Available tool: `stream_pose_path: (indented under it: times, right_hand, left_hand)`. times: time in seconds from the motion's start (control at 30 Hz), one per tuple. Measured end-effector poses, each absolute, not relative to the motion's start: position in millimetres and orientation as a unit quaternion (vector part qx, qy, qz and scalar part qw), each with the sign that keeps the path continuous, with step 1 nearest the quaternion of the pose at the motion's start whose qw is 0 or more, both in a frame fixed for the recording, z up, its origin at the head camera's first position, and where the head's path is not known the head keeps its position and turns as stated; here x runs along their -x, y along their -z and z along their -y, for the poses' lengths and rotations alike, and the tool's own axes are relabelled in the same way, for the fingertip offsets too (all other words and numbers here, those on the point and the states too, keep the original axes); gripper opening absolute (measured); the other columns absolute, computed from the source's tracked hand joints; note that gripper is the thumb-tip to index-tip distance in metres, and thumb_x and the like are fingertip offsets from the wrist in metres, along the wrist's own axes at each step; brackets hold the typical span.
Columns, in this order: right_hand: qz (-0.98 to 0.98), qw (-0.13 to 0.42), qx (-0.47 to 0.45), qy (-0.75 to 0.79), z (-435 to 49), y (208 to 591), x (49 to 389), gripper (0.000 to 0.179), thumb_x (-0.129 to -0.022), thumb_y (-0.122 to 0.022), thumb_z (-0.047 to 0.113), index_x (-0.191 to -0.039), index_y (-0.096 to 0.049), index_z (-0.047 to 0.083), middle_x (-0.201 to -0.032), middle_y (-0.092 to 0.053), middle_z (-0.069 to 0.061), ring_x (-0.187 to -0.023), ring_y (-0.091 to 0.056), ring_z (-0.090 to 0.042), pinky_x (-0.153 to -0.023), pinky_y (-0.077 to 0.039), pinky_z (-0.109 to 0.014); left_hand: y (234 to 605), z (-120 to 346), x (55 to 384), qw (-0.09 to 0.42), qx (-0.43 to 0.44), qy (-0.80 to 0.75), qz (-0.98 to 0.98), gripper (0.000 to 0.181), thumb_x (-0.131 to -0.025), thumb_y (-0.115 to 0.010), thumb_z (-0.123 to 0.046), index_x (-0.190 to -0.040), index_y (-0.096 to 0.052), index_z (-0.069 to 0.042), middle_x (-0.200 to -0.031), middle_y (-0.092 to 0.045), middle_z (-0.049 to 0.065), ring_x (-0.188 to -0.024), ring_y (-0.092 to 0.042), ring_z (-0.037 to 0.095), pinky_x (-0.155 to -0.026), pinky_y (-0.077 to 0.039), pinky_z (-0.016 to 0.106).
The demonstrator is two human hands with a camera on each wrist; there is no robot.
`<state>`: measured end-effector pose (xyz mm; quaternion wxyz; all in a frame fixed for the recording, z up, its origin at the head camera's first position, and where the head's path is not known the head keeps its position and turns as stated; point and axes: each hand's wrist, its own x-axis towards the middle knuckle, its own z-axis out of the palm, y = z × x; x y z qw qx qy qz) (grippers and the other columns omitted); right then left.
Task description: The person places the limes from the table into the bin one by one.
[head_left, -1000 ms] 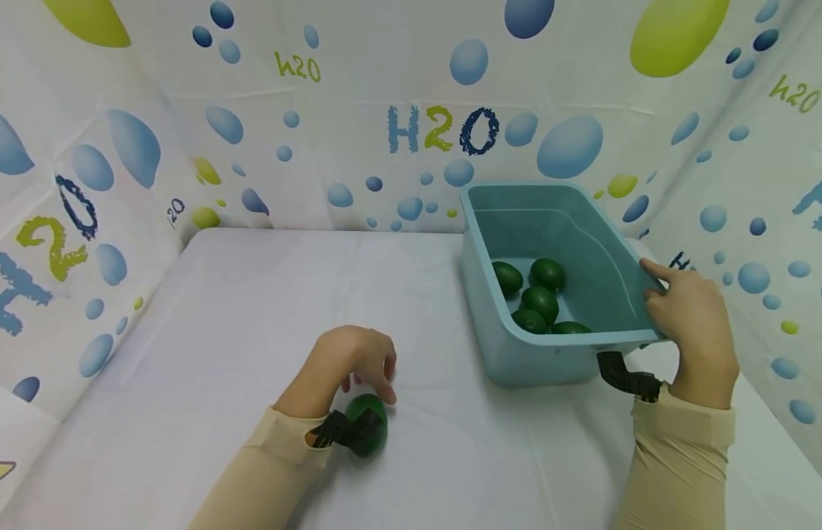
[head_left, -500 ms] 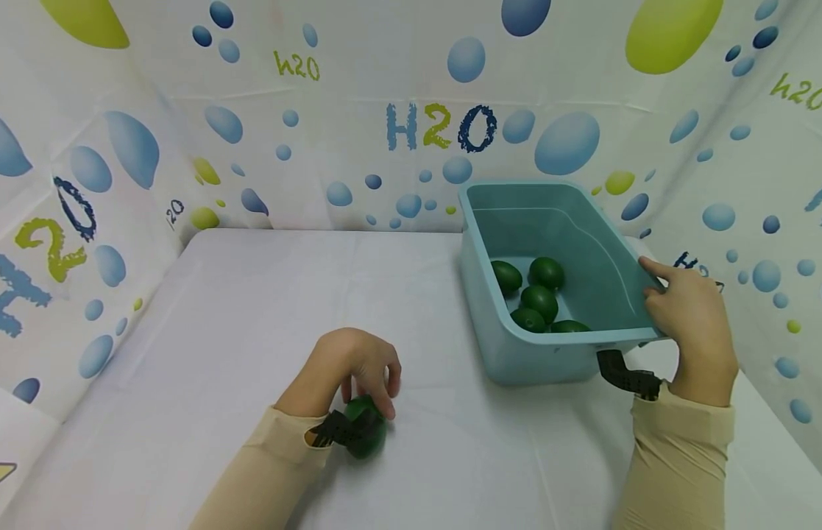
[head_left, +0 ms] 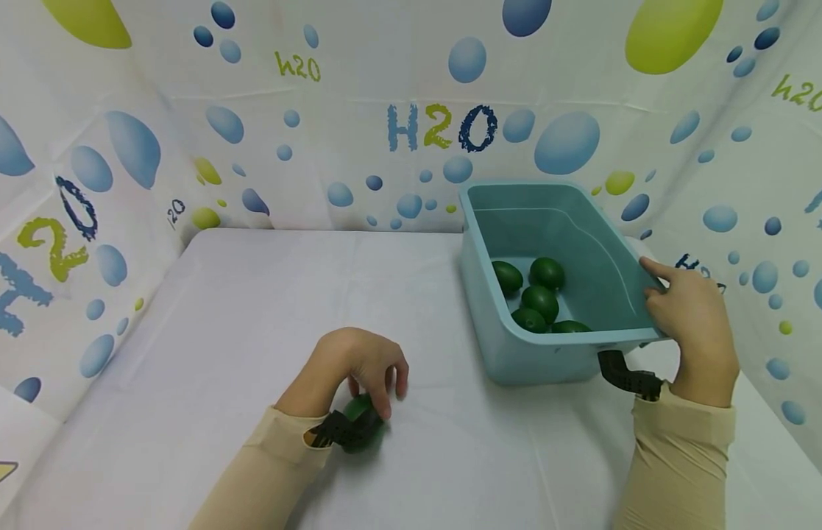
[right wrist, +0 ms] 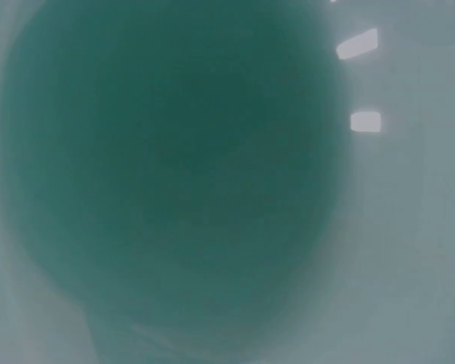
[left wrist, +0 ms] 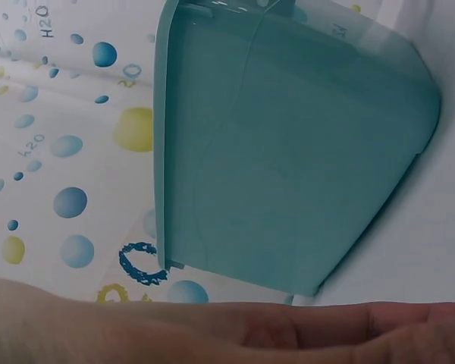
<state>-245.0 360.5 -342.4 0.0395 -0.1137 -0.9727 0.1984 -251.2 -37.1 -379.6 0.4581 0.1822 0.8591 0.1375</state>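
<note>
My left hand reaches down over a dark green avocado on the white table, fingers bent around its far end and thumb at its right side. The wrist camera mount covers part of the avocado. In the left wrist view, the edge of my left hand fills the bottom and the avocado is out of sight. My right hand grips the right rim of a light blue plastic bin. Several avocados lie inside. The right wrist view holds only a blurred green shape.
A white cloth covers the table. Behind it and at both sides hangs a white curtain printed with blue and green drops. The bin stands at the right, its wall also facing the left wrist camera.
My left fingers have come down and to the right, closing around the avocado. The avocado has shifted slightly beneath the hand. My right hand and the bin have stayed in place.
</note>
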Motion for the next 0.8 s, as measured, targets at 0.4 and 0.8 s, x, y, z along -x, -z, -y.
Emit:
stream_pose_path:
  times: [0.4,0.8]
  right_hand:
    - [0.972,0.034,0.117,-0.199,-358.7,341.0,245.4,0.054,-0.091,-0.039,0.008,-0.145,-0.034,0.007,-0.131,-0.040,-0.042,-0.097,-0.051,-0.050,-0.068,-0.047,-0.056]
    - [0.973,0.033,0.112,-0.200,-359.7,339.1,247.2,0.054,-0.092,-0.039,0.009,-0.145,-0.034,0.007,-0.132,-0.039,-0.042,-0.103,-0.050,-0.053,-0.075,-0.047,-0.062]
  left_hand:
    - [382.1,32.6,249.1,0.444,-0.111,-0.077,-0.886,0.025,-0.072,-0.082,-0.038,-0.083,-0.065,-0.023,-0.089,-0.061,0.002,-0.067,-0.068,0.022,-0.063,-0.054,0.033]
    - [378.5,24.6,243.0,0.444,-0.149,-0.119,-0.876,0.020,-0.073,-0.082,-0.017,-0.084,-0.065,-0.016,-0.085,-0.064,0.003,-0.074,-0.065,0.020,-0.063,-0.057,0.033]
